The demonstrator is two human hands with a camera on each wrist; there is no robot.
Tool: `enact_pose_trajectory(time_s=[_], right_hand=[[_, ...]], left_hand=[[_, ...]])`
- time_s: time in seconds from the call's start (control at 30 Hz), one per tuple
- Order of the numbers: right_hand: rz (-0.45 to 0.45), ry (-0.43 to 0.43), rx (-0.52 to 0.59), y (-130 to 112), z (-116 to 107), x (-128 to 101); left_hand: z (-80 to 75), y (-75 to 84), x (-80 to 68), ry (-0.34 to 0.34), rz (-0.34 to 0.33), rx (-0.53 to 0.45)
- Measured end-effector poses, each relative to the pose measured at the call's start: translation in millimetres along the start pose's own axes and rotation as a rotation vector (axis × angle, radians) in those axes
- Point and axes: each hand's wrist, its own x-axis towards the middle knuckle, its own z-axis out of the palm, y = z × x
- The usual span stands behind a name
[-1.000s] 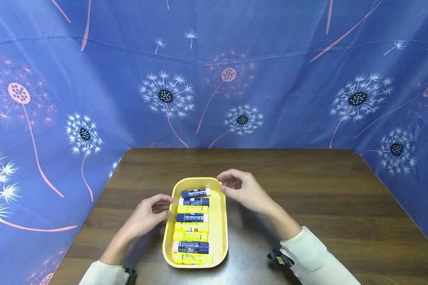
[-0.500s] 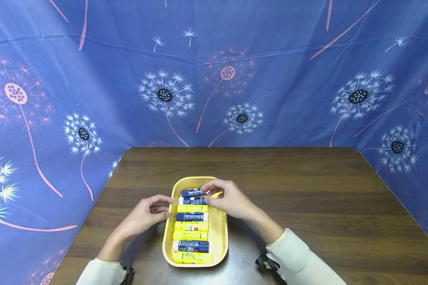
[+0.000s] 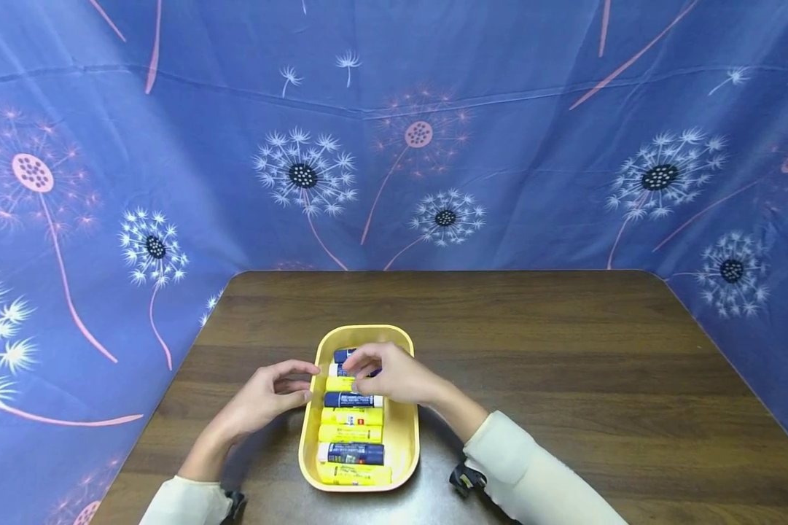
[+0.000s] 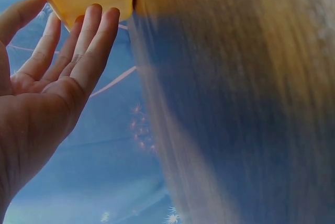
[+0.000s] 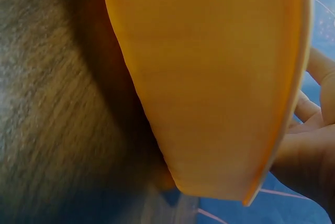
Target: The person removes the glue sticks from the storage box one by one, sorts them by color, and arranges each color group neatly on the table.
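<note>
A yellow tray [image 3: 403, 456] on the table holds a column of blue-and-white glue sticks [image 3: 350, 453] and yellow glue sticks [image 3: 349, 434]. My left hand [image 3: 265, 397] stays at the tray's left side, its fingertips against the wall; the left wrist view shows these fingers [image 4: 86, 51] fairly straight. Over the tray's far half is my right hand [image 3: 394, 373], fingers bent with a gap between index finger and thumb. It partly covers the farthest glue sticks, and nothing shows in its grasp. In the right wrist view the tray's side wall [image 5: 209, 88] hides most of that hand.
The tray stands near the front of a brown wooden table [image 3: 531, 328]. A blue cloth [image 3: 531, 131] with dandelion prints hangs behind the table and along its sides. Each sleeve has a dark strap; the right wrist strap [image 3: 467, 479] hangs close above the table.
My right hand has moved left from the tray's far right rim to above the far glue sticks. My left hand and the tray have kept their places.
</note>
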Motion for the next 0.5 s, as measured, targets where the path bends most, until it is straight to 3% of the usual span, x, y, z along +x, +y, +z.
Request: enact_pose_trajectory(time_s=[0.27, 0.5], right_hand=[[0.043, -0.059, -0.109, 3.1, 12.4, 7.6], [0.075, -0.024, -0.203, 2.2, 19.4, 8.7]], left_hand=[[0.3, -0.5, -1.0, 0.004, -0.005, -0.007], [0.3, -0.1, -2.0, 0.007, -0.011, -0.007]])
